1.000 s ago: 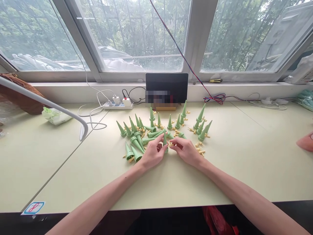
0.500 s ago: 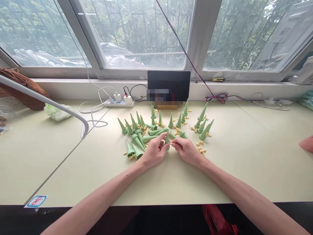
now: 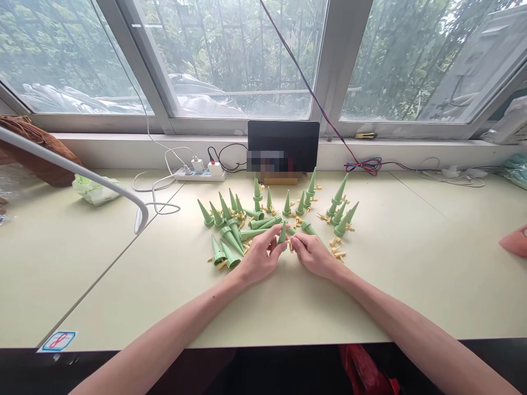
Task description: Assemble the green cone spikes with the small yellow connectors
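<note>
My left hand (image 3: 262,254) is closed around a green plastic spike (image 3: 282,232), which stands point up between thumb and fingers. Facing it from the right, my right hand (image 3: 312,253) pinches a small yellow valve piece (image 3: 289,243) against the spike's side; whether it is seated there cannot be made out. Several green spikes lie on their sides just beyond my left hand, one of them a long spike (image 3: 233,239). Upright spikes with yellow valves stand farther back, such as the spike (image 3: 341,189) at the right. Loose yellow valves (image 3: 337,247) rest beside my right hand.
A dark screen (image 3: 284,144) stands behind the spikes. To its left is a power strip (image 3: 200,173) with white cables. A white lamp arm (image 3: 82,170) crosses the left side. Another person's hand (image 3: 514,241) shows at the right edge. A utility knife (image 3: 365,135) lies on the sill.
My right hand's fingertips have shifted slightly and the yellow valve piece has turned a little. The spike in my left hand tilts slightly more. The rest stays in place apart from a small camera shift.
</note>
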A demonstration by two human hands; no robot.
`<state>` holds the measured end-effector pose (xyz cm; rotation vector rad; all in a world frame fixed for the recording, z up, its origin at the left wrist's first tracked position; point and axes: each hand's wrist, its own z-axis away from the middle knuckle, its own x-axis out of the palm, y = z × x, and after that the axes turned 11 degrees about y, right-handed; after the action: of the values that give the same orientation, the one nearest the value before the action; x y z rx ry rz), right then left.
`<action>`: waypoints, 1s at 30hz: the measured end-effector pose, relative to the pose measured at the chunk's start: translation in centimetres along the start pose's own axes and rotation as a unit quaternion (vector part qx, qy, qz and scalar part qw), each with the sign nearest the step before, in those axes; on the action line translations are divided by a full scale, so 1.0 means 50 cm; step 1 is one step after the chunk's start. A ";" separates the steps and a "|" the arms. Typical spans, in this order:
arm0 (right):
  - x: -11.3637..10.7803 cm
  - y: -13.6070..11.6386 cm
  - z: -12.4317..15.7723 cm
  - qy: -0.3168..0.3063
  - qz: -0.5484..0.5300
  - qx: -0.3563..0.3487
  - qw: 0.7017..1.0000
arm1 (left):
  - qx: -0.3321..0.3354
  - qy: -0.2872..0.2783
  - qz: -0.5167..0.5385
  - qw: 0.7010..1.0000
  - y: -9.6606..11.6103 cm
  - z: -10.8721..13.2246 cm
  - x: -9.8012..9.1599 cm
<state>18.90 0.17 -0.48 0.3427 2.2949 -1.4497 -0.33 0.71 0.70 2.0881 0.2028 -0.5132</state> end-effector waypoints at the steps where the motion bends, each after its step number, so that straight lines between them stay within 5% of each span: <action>1: 0.000 -0.002 -0.001 -0.003 -0.012 0.011 1.000 | -0.001 0.002 0.001 1.000 0.001 0.000 0.000; 11: 0.000 -0.007 -0.002 0.004 -0.095 0.086 0.992 | -0.055 -0.003 0.047 0.997 0.009 -0.008 -0.001; 24: -0.003 -0.011 -0.003 0.054 -0.035 -0.004 0.998 | -0.205 0.038 0.155 0.966 0.001 -0.010 0.000; 30: 0.000 0.004 -0.003 0.070 -0.014 -0.023 0.997 | -0.214 0.021 0.172 0.961 0.006 -0.008 0.001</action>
<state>18.96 0.39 -0.58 0.4136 2.4491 -1.4246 -0.09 0.86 1.11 1.6627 -0.0265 -0.1911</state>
